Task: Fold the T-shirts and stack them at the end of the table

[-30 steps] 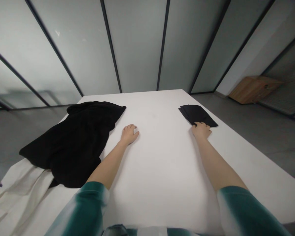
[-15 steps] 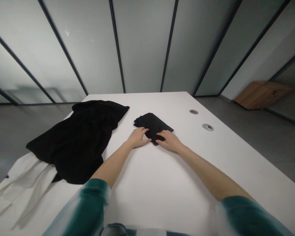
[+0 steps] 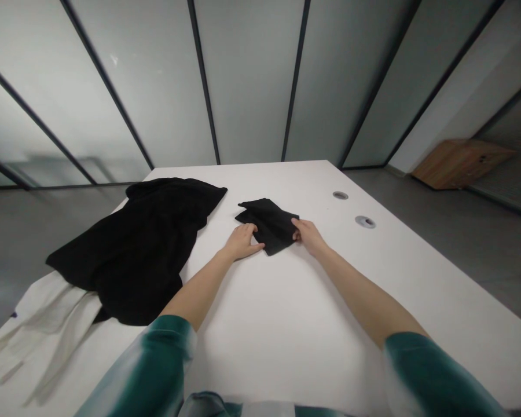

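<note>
A small folded black cloth [image 3: 272, 227] lies on the white table in front of me, its layers parted at the far left corner. My left hand [image 3: 243, 241] rests at its near left edge, fingertips on the fabric and thumb spread apart. At the right corner, my right hand [image 3: 307, 236] pinches the cloth between thumb and fingers, and that side looks slightly raised. To the left of my left hand lies a large black garment [image 3: 143, 249], loosely spread.
White fabric [image 3: 47, 324] sticks out from under the black garment at the table's near left. Two round cable holes, one a grey grommet [image 3: 365, 222], sit in the white table [image 3: 282, 324] on the right. Frosted glass panels stand behind; a wooden cabinet [image 3: 462, 164] is far right.
My right hand has moved right and slightly up from the cloth's near edge to its right corner and closed on it. The upper layer has shifted and creased; my left hand stays put.
</note>
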The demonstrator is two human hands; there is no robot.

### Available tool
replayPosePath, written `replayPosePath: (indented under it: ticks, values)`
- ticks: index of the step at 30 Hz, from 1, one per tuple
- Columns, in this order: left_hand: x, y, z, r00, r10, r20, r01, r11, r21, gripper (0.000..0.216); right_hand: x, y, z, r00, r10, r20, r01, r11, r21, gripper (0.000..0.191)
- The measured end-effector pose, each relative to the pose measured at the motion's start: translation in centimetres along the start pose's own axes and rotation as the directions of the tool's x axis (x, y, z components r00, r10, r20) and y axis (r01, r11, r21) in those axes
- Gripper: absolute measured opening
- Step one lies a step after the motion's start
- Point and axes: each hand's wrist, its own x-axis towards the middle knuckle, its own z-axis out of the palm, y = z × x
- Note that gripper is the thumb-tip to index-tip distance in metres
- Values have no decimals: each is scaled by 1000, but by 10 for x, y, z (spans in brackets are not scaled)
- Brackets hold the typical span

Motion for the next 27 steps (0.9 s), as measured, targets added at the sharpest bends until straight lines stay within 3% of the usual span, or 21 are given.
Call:
replayPosePath:
  ticks: [3, 5, 7, 9, 11, 12, 14, 17, 20, 22, 24, 27]
  values:
    - [0, -1, -1, 1000, 20, 11, -21, 998, 67, 46, 18, 8, -22, 988, -15, -151, 59, 955, 291, 38]
    - [2, -1, -1, 1000, -2, 18, 0, 994, 112, 40, 28, 17, -44, 952, -88, -294, 176, 941, 289, 34]
    - [4, -1, -1, 1000, -25, 19, 23, 991, 132, 34, 33, 27, -64, 868, -141, -476, 233, 962, 140, 37]
    - [5, -1, -1, 999, -34, 12, 32, 992, 126, 30, 33, 34, -76, 735, -176, -655, 173, 982, -70, 45]
    - [6, 0, -2, 1000, -25, -2, 26, 994, 107, 28, 27, 36, -76, 627, -244, -739, 96, 966, -238, 51]
    - [6, 0, -2, 1000, -14, -9, 15, 995, 98, 26, 24, 34, -71, 621, -299, -724, 95, 946, -310, 51]
    - [6, 1, -4, 1000, 16, -11, -15, 997, 79, 24, 15, 27, -55, 697, -438, -568, 183, 875, -449, 44]
    - [4, 0, -5, 1000, 4, 12, -4, 1000, 27, 27, 1, 14, -25, 816, -568, -103, 411, 696, -589, 30]
    - [3, -2, -5, 997, -68, -33, 68, 998, 12, 30, -10, 6, -5, 824, -503, 262, 538, 547, -642, 33]
    - [2, -4, -3, 985, -140, -100, 146, 987, 59, 47, -14, 5, 1, 834, -439, 335, 534, 485, -692, 41]
    - [2, -7, -1, 961, -251, -118, 264, 959, 107, 61, -14, 6, 1, 854, -404, 329, 499, 457, -736, 45]
    - [4, -10, 1, 926, -370, -73, 376, 918, 126, 58, -12, 6, -2, 872, -393, 293, 463, 465, -755, 41]
